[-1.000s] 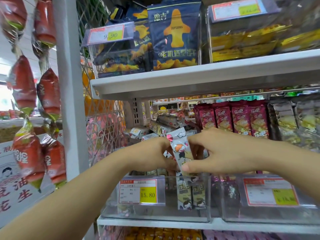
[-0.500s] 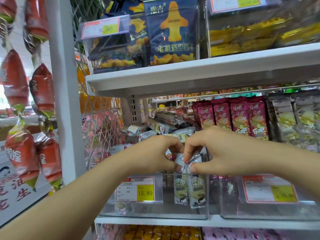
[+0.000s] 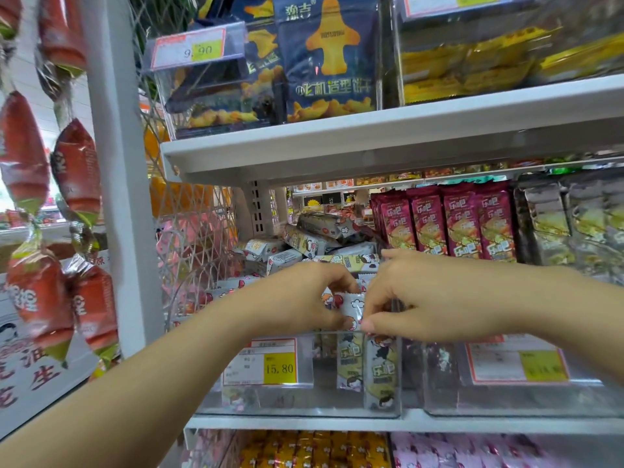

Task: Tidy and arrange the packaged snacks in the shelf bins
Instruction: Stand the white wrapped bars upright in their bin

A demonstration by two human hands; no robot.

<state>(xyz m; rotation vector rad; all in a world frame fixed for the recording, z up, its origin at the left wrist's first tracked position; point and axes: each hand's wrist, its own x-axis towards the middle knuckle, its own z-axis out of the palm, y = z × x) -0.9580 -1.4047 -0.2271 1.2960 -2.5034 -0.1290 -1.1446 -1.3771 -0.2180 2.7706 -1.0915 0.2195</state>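
A person stands at a shop shelf with both arms reaching in, hands together at the front of the clear bin (image 3: 304, 400) on the middle shelf (image 3: 371, 425). The left hand (image 3: 304, 298) and right hand (image 3: 422, 298) almost touch, and each pinches the top edge of 1 white cartoon-printed snack packet (image 3: 353, 304) between thumb and fingers. 1 second ago this packet stood tall above the rim, clear of the bin. Since then the hands have come down, and only its crimped top now shows between them, level with the rim. The rest is hidden, so it seems to be sliding down behind the front wall. There, 2 upright packets (image 3: 349, 363) show through the plastic, right of the price label (image 3: 260, 361) reading 15.80. I cannot tell whether the right one of these is the held packet itself. The drop suggests this packet is nearly seated in the front row and is not yet let go. Behind the hands a loose heap (image 3: 314, 241) of the same white packets lies jumbled and untidied, so much of the task looks unfinished. To the right, maroon packets (image 3: 449, 224) stand in a neat row.
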